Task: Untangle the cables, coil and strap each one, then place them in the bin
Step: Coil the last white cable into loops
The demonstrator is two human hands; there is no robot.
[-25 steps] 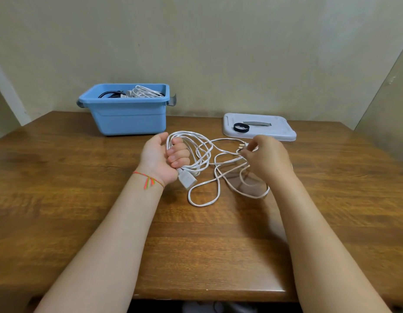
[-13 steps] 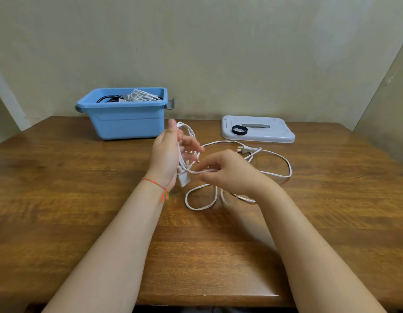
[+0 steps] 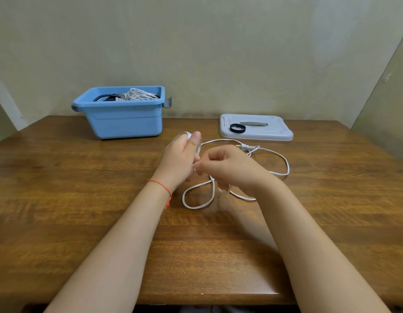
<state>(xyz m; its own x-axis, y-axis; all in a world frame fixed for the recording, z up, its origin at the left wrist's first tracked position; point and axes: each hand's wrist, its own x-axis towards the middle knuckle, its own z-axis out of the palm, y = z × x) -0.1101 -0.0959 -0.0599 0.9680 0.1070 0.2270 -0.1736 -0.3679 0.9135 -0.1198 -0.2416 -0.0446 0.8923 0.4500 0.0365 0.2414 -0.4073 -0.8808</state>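
A white cable (image 3: 284,164) lies in loose loops on the wooden table, its plug (image 3: 245,147) pointing left near the middle. My left hand (image 3: 181,159) grips a small coil of this cable, held upright. My right hand (image 3: 229,168) is right beside it, fingers curled and pinching the strand that runs to the coil. One loop (image 3: 197,198) lies on the table just below both hands. The blue bin (image 3: 126,119) stands at the back left with black and white coiled cables inside. A black strap (image 3: 237,128) lies on the grey lid (image 3: 277,133).
The grey lid lies flat at the back right, near the wall. A wall panel angles in at the far right. The table's front edge runs below my forearms.
My left hand turned upright with the coil and rose a little. My right hand came in from the right to the coil, pulling cable along; the loops on the table have shrunk.
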